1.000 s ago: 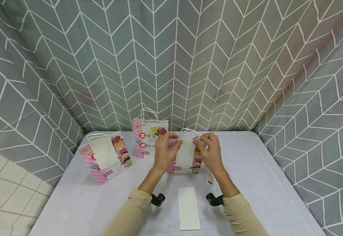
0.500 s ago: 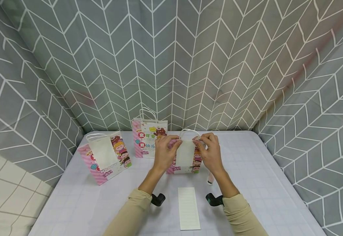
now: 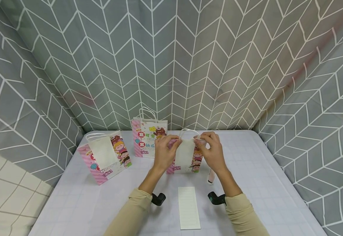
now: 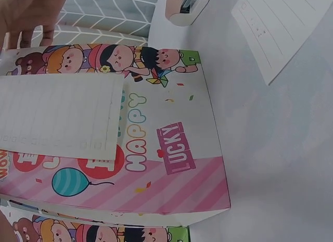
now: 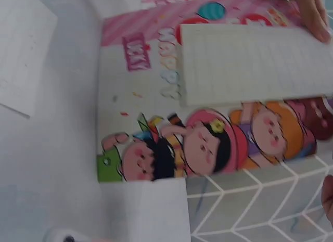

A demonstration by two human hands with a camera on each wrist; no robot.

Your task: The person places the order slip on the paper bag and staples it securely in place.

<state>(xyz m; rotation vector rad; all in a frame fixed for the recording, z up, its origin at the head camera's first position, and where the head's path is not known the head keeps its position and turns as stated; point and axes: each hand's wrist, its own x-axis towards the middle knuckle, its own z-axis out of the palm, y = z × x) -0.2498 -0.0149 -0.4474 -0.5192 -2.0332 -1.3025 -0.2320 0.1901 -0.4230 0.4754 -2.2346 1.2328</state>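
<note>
A pink and white paper gift bag [image 3: 195,167] with cartoon characters stands in the middle of the table. A lined white paper sheet [image 3: 184,154] lies against its front, below the white cord handle [image 3: 190,130]. My left hand [image 3: 164,152] pinches the bag's top rim and the sheet's upper left corner between thumb and fingers. At the upper right corner my right hand [image 3: 214,154] pinches likewise. The left wrist view shows the sheet [image 4: 62,117] hanging over the printed front [image 4: 171,104]. In the right wrist view the sheet's [image 5: 250,65] lower end stands slightly off the bag.
A second gift bag [image 3: 150,124] stands behind, and a third [image 3: 106,175], with a blank sheet [image 3: 103,154] on its front, stands at the left. A lined paper pad [image 3: 189,208] lies in front. Beside my right wrist lies a pink stapler [image 3: 211,177]. Patterned curtains [image 3: 171,65] surround the table.
My right hand has shifted very slightly at the bag's top right corner, its wrist a touch to the right. The left hand keeps its pinch, and the bags stay put.
</note>
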